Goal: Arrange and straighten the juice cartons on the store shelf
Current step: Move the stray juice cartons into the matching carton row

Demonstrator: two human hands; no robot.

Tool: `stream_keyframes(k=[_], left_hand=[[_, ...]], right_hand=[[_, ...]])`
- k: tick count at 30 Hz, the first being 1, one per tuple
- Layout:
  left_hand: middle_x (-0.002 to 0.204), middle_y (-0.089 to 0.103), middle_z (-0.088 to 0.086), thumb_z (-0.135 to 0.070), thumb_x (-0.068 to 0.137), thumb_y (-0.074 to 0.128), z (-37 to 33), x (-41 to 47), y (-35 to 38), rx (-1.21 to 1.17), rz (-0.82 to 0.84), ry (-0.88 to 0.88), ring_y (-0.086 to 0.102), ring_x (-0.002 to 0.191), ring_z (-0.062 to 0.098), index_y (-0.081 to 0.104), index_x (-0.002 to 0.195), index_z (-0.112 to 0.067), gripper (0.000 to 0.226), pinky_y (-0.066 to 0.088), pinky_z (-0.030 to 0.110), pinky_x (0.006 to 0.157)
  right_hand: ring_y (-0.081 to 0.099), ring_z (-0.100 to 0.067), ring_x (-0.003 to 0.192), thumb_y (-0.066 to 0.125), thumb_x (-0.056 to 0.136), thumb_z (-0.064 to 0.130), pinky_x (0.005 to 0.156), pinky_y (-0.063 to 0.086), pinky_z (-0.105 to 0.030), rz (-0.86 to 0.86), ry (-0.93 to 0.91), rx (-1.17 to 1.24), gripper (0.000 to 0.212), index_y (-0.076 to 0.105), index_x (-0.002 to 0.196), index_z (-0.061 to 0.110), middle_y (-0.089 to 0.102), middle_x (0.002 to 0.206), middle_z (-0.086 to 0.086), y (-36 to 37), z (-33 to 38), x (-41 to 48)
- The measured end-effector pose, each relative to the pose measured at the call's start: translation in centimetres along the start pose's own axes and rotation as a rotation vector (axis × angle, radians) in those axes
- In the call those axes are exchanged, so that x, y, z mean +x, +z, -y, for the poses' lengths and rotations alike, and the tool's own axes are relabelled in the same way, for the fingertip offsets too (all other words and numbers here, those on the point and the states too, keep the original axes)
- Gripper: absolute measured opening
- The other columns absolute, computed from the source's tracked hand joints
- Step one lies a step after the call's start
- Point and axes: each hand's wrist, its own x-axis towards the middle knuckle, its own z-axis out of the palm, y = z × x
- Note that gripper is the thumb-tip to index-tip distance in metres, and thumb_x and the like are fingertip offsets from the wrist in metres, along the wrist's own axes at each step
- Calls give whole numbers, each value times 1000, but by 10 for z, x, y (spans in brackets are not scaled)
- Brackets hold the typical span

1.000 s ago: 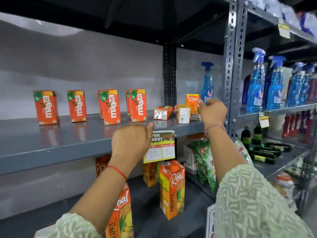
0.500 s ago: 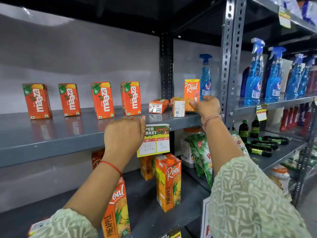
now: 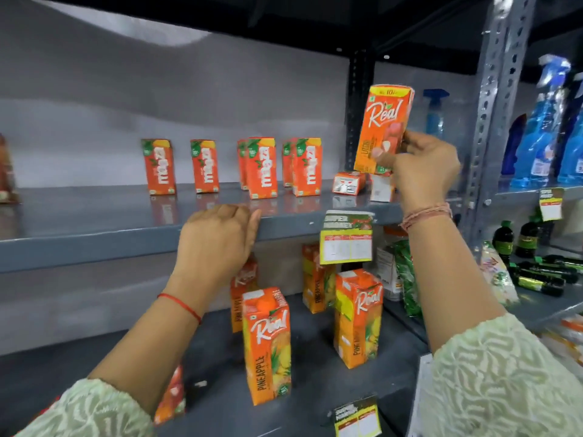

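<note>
My right hand (image 3: 422, 167) grips a small orange Real carton (image 3: 383, 127) and holds it upright in the air above the right end of the upper shelf (image 3: 94, 228). Under it a small carton (image 3: 348, 182) lies on its side, with a white-faced carton (image 3: 381, 189) next to it. Several orange Maaza cartons (image 3: 262, 167) stand in a loose row along the shelf. My left hand (image 3: 217, 244) rests on the shelf's front edge, fingers curled over it, holding no carton. Tall Real pineapple cartons (image 3: 268, 345) stand on the lower shelf.
A grey perforated upright (image 3: 495, 105) borders the shelf on the right. Beyond it stand blue spray bottles (image 3: 542, 127) and dark bottles (image 3: 536, 275). A price tag (image 3: 347, 238) hangs from the shelf edge. Green packets (image 3: 407, 275) sit below on the right.
My right hand has lifted the small Real carton off the shelf and raised it. My left hand stays at the shelf edge. The view has shifted left and closer.
</note>
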Motion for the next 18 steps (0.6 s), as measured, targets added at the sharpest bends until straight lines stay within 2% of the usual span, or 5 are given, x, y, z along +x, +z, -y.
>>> stream_keyframes(k=[4,6,10,14,18], left_hand=[[48,61,9,-30,90,39,57,-29,-27,113,-34,-74,54,37,27,62,54,-10,47,31,20,40],[45,58,9,-36,90,39,94,-45,-43,162,-45,-112,52,35,27,61,50,-11,52,22,19,43],[43,56,11,-38,90,39,161,-76,-73,253,-46,-157,53,34,29,63,50,-10,55,14,17,45],[43,56,16,-31,90,40,230,-110,-100,296,-51,-239,52,34,32,62,51,-6,51,32,22,39],[47,58,18,-27,92,37,294,-142,-127,322,-56,-276,54,40,34,57,50,-4,52,38,28,42]], right_hand=[[71,-21,91,82,63,7,87,57,-41,208,40,168,49,68,109,5,73,104,-12,51,20,-37],[71,-25,91,82,61,4,87,57,-43,308,67,226,48,69,107,3,73,101,-14,83,32,-59],[70,-30,89,81,57,2,86,56,-49,500,108,295,25,69,72,18,71,90,-12,145,55,-101],[68,-29,82,78,60,-6,79,58,-46,659,183,351,30,63,68,18,68,88,-14,200,81,-146],[68,-29,75,79,62,-6,69,60,-38,803,223,343,28,60,67,14,67,82,-11,251,110,-187]])
